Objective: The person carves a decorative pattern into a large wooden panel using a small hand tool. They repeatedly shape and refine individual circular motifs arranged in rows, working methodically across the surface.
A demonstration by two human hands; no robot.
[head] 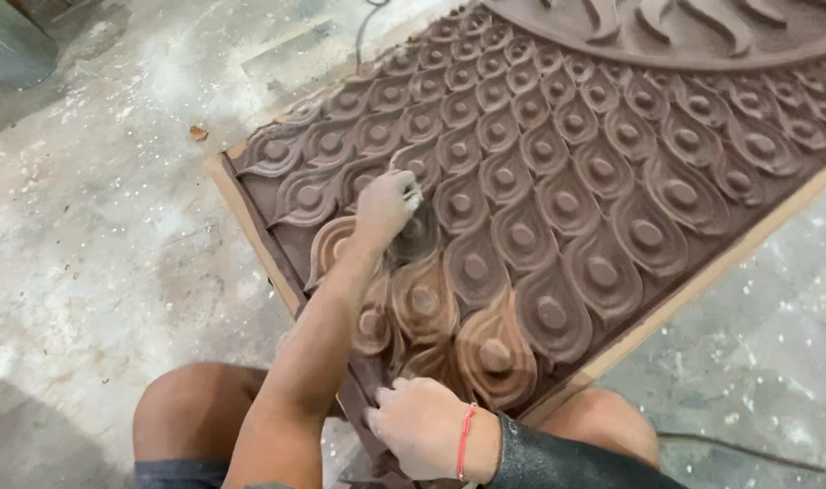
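Note:
A large brown carved wooden panel with rows of feather-like teardrop shapes lies flat on the floor. My left hand reaches out over its near left part. It is closed around a small pale sanding piece that is pressed against a carved shape. The shapes near this hand look lighter and orange-brown. My right hand, with a red thread at the wrist and a black sleeve, rests on the panel's near corner, fingers curled over its edge.
Dusty grey concrete floor surrounds the panel. My bare knees flank the near corner. A dark cable runs along the floor at lower right. A grey container stands at top left, and a small chip lies beside the panel.

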